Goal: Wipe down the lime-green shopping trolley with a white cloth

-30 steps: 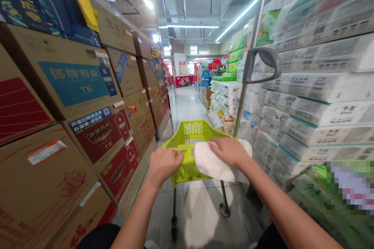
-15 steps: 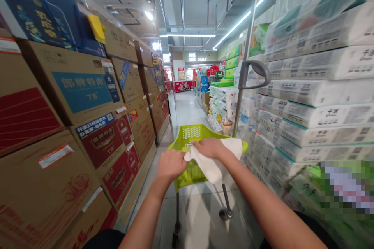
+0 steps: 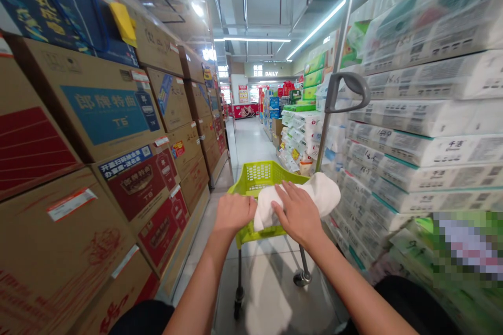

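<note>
A yellow-green plastic basket cart (image 3: pixel 259 171) with perforated walls stands in front of me on thin legs with casters. My left hand (image 3: pixel 234 212) is closed at the basket's near left edge, beside the cloth's left end; its fingers wrap over the edge. A white cloth (image 3: pixel 327 194) lies bunched across the right part of the basket's near edge. On top of the cloth rests my right hand (image 3: pixel 295 209), fingers spread and fairly flat. Behind the basket's right side rises a metal pole with a grey handle (image 3: pixel 329 95).
Stacked cartons (image 3: pixel 118 115) line the left side, with blue gift bags (image 3: pixel 51 5) on top. White tissue packs (image 3: pixel 444 152) are piled high at the right. A tiled aisle floor (image 3: pixel 251 138) runs ahead between shelves towards a red counter (image 3: pixel 245 111).
My right hand has moved from a grip across the cloth to lying spread on it. The cloth has bunched up and shifted right, its hanging part now raised. My left hand remains at the edge.
</note>
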`<state>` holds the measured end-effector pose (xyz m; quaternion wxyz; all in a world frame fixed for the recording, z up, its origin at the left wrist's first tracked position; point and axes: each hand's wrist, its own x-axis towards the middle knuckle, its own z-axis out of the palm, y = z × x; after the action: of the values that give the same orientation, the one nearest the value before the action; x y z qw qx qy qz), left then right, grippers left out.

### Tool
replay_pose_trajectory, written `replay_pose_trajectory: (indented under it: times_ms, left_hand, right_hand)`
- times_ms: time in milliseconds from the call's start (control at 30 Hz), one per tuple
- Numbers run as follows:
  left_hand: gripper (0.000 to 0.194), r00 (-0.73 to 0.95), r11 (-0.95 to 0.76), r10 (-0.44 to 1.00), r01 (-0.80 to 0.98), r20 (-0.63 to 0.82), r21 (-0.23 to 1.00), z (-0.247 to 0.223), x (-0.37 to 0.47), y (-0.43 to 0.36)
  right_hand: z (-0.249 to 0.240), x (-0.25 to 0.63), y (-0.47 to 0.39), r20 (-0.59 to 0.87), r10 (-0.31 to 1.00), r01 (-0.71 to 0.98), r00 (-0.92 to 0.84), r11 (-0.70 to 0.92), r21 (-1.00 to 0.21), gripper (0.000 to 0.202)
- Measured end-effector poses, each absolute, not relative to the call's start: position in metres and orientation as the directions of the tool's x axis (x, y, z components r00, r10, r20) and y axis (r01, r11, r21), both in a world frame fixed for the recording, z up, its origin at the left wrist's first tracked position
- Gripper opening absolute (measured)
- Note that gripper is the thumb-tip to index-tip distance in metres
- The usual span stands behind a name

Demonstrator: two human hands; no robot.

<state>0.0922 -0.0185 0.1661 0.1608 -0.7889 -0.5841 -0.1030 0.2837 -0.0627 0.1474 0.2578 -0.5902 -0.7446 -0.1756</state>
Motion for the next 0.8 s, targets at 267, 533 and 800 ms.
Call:
replay_pose_trajectory:
  times_ms: [267,533,800]
  left_hand:
    - [0.060,0.323,-0.289,0.891,0.946,0.319,-0.150,0.169,0.092,-0.021]
    - [0.046,0.217,-0.207,0.935,0.976,0.282,-0.066,0.169,0.086,-0.011]
    - [0.054,0.315,-0.295,0.907,0.949,0.280,-0.111,0.169,0.080,-0.009]
  right_hand:
    - [0.205,0.283,-0.007,0.084,0.991,0.991,-0.108,0.114,-0.072,0.086]
    - [0.180,0.265,-0.021,0.373,0.916,0.982,-0.146,0.179,-0.055,0.067]
    - [0.171,0.271,-0.031,0.446,0.882,0.981,-0.153,0.189,-0.038,0.060]
